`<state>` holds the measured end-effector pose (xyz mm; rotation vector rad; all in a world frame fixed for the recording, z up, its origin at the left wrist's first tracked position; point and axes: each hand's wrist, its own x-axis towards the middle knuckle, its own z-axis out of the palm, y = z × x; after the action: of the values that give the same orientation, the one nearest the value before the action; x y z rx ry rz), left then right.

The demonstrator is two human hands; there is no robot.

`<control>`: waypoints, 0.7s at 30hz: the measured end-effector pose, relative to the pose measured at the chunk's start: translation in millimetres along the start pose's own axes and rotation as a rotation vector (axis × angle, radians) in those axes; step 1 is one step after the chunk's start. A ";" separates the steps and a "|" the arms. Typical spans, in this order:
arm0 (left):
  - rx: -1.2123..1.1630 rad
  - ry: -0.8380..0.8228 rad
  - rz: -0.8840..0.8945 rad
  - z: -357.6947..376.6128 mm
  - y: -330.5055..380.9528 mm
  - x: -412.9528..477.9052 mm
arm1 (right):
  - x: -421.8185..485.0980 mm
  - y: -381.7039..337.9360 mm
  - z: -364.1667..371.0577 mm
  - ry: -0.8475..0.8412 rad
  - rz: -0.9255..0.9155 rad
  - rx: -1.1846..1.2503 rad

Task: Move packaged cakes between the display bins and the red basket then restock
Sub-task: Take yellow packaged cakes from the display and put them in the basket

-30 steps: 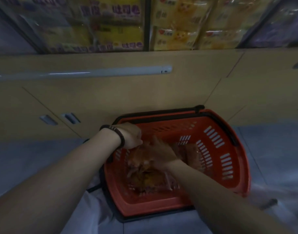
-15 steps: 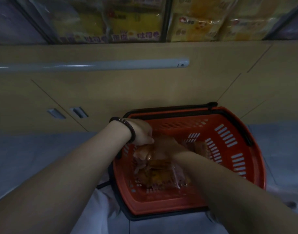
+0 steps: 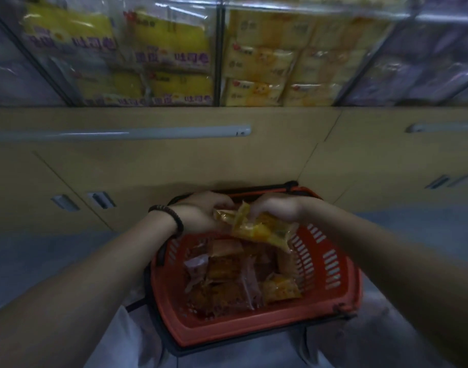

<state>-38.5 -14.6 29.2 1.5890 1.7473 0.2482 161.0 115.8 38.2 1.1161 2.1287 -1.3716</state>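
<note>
Both of my hands are raised over the far end of the red basket [image 3: 256,329], close together and curled. My left hand [image 3: 201,212], with a dark beaded bracelet [image 3: 172,219] at the wrist, pinches one end of the yellow-wrapped cakes [image 3: 259,229]. My right hand [image 3: 279,208] grips the same bunch from the other side, so the wrappers hang down between my hands just above the basket's far rim. I cannot tell how many packets are in the bunch. Down inside the basket lie the loose cakes [image 3: 227,282], clear packets piled against one another across its floor, one of them [image 3: 280,288] brighter orange-yellow on the basket's right side. The basket's black handle [image 3: 291,185] lies folded along its far edge. Beyond the basket stands a beige cabinet [image 3: 174,160] with recessed pulls and a pale rail [image 3: 121,134] running across it. Above that, farthest from the basket, are the display bins [image 3: 218,49] with clear fronts, one stacked with bright yellow packs [image 3: 172,49] and the next with paler yellow packs [image 3: 267,65]. The basket sits on a bluish-grey floor [image 3: 28,261], and my pale clothing [image 3: 121,341] shows at its near-left corner.
</note>
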 end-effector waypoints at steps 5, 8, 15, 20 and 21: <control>-0.163 0.135 0.018 0.8 13.6 -9.5 | -48.1 8.4 -15.8 0.097 -0.001 0.260; -0.518 0.226 -0.054 4.2 20.3 -14.9 | -65.3 21.8 -15.5 0.257 -0.063 0.447; -1.055 0.318 -0.088 7.4 39.4 -16.2 | -79.4 38.1 -24.0 0.222 -0.221 0.737; -1.093 0.358 0.004 6.2 43.5 -9.3 | -70.9 46.0 -27.6 0.242 -0.374 0.662; -1.098 0.364 0.018 6.6 43.8 -8.6 | -70.4 47.4 -29.5 0.249 -0.388 0.654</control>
<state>-0.9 -15.4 54.1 0.7546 1.3926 1.3091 244.5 122.6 70.7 1.1757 2.2045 -2.3340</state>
